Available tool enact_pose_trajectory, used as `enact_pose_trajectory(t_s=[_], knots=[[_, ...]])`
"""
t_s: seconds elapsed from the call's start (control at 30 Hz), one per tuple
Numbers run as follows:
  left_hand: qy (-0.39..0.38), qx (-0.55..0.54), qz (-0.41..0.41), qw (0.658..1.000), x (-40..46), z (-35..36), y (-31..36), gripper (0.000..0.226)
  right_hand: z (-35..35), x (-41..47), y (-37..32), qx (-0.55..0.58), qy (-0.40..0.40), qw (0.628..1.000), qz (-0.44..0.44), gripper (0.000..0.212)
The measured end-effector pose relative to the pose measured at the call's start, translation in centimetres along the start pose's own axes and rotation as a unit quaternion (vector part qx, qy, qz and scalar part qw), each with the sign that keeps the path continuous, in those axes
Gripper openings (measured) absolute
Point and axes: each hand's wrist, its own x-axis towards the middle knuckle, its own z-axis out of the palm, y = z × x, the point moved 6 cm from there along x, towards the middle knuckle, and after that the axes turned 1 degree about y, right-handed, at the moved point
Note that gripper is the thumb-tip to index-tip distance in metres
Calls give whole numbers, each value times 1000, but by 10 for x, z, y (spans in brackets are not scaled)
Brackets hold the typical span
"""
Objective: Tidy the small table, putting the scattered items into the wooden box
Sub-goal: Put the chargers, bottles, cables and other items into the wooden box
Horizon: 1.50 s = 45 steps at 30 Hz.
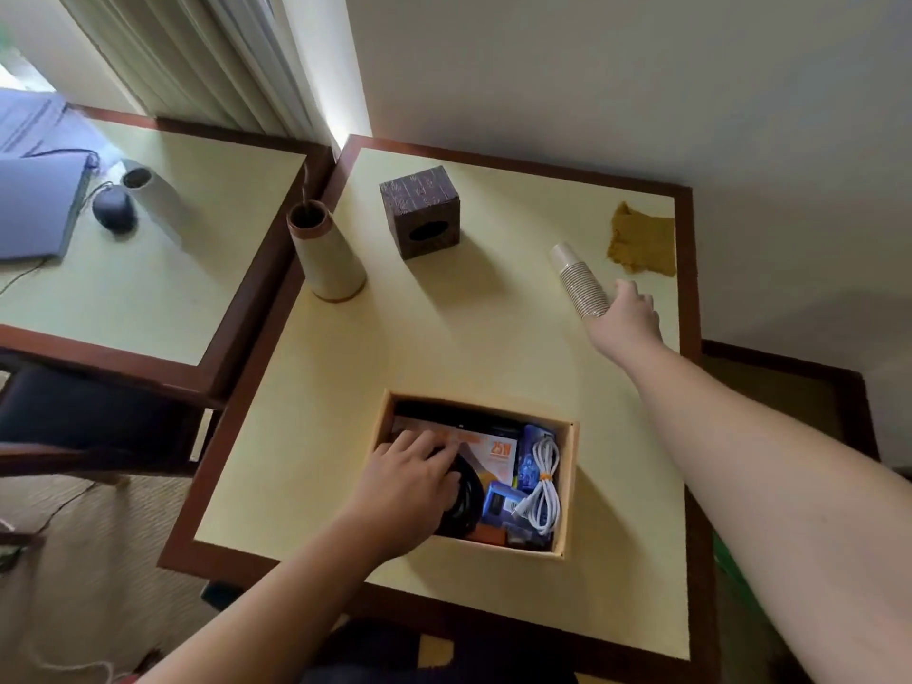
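Note:
The wooden box (570,486) sits near the front of the small table (321,436). It holds a coiled black cable (466,501), an orange packet (498,454), a white cable (545,486) and blue packets. My left hand (412,478) rests inside the box, fingers spread over the black cable. A stack of paper cups (577,281) lies on its side at the table's right. My right hand (627,315) touches the stack's near end; the grip is hidden by the hand. A mustard cloth (641,239) lies at the far right corner.
A dark patterned cube box (419,212) and a tall cream vase (325,254) stand at the back of the table. A second table on the left carries a laptop (34,204), a mouse (113,209) and a white vase (153,190). A wall rises behind.

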Motion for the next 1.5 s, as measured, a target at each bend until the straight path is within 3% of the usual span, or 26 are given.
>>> enact_pose_trajectory(t_s=[0.13, 0.23, 0.4, 0.53, 0.6, 0.7, 0.8, 0.87, 1.0, 1.13, 1.23, 1.4, 1.5], knots=[[-3, -23, -31, 999, 2, -2, 1, 55, 13, 47, 13, -65, -38, 997, 16, 84], [-5, -20, -29, 999, 2, -1, 0, 52, 29, 67, 12, -72, -43, 997, -4, 64], [-10, -11, -12, 1000, 1, -3, -2, 51, 35, 29, 0, 109, -21, 994, -3, 50], [-24, -19, 2, 1000, 1, -12, -2, 48, 11, -60, -12, 249, -92, 960, -90, 53], [-34, -14, 14, 999, -1, -17, -5, 51, 1, -109, -9, 235, -141, 952, -138, 56], [-49, -10, 26, 998, -7, -18, -9, 62, 2, -161, 8, 128, -210, 955, -165, 61], [-69, 19, 37, 997, -17, -10, -8, 72, 13, -184, 23, 34, -236, 947, -216, 61], [-59, 28, 42, 997, -23, -6, -9, 76, 20, -189, 25, -14, -226, 941, -251, 61], [39, 58, 67, 995, -34, -10, -12, 68, 33, -196, 1, -99, -163, 929, -318, 64], [49, 69, 79, 993, -41, -6, -16, 65, 51, -198, -21, -144, -103, 926, -334, 66], [65, 65, 88, 992, -47, -9, -17, 63, 66, -200, -29, -170, -102, 922, -334, 69], [171, -10, 160, 972, -55, -25, -21, 32, 74, -204, -19, -149, -96, 926, -333, 64], [204, -117, 62, 970, -51, -33, -40, 38, 67, -204, -9, -121, -48, 936, -328, 61]])
